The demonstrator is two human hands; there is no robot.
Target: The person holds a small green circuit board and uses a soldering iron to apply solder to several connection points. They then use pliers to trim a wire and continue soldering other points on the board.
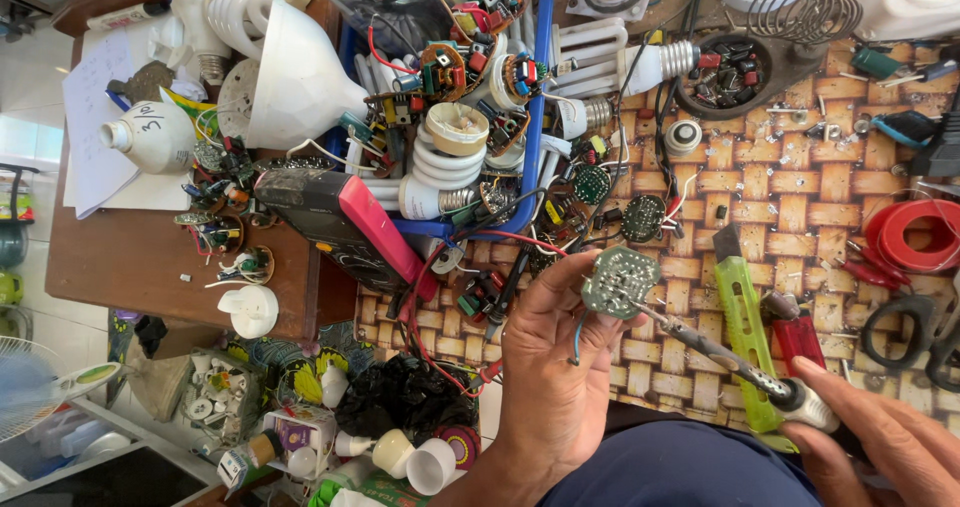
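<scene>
Lower centre: left hand (553, 367), fingers clamped on a round circuit board (620, 281). Lower right: right hand (885, 437), seemingly closed on a soldering iron (725, 357), tip touching the board.

head cam | looks steeply down | close over hands (560, 367) | cluttered workbench (800, 187) fills frame

small printed cartons (300, 437) | floor, lower left | white, purple, yellow | paper sheets (95, 117) | table's left edge

Your board sits centre, iron to its right.
Your left hand (555, 367) holds the circuit board (620, 282); the soldering iron (720, 357) in your right hand (880, 437) touches it. The multimeter (345, 227) lies left, the tray (540, 97) far.
</scene>
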